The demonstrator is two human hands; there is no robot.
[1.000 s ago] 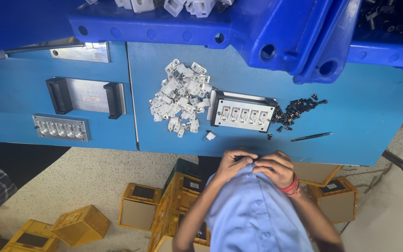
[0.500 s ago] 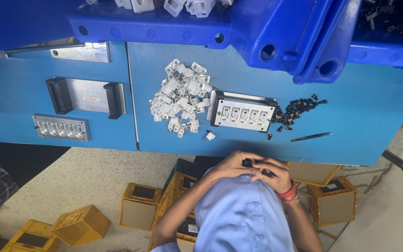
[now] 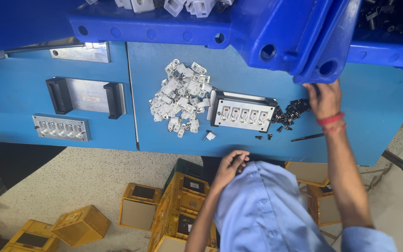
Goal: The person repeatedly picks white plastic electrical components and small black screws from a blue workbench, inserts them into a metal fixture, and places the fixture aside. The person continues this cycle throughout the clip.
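Your right hand is stretched out across the blue counter, resting at the far edge of the heap of small black parts, right under the lip of the big blue bin. Its fingers curl down toward the counter, but the view is too small there to tell whether they are pinching a piece or just touching the pile. Your left hand is drawn back to your chest, at the counter's near edge, fingers loosely bent against your light blue shirt with nothing visibly held. Between the two hands lies the white fixture block with a row of five sockets, the black parts just beside it on one end and a pile of white plastic clips touching it on the other. One stray white clip lies alone near the counter's edge, and a thin dark rod lies close to your right wrist, which wears a red band. Yellow crates stand on the floor beneath.
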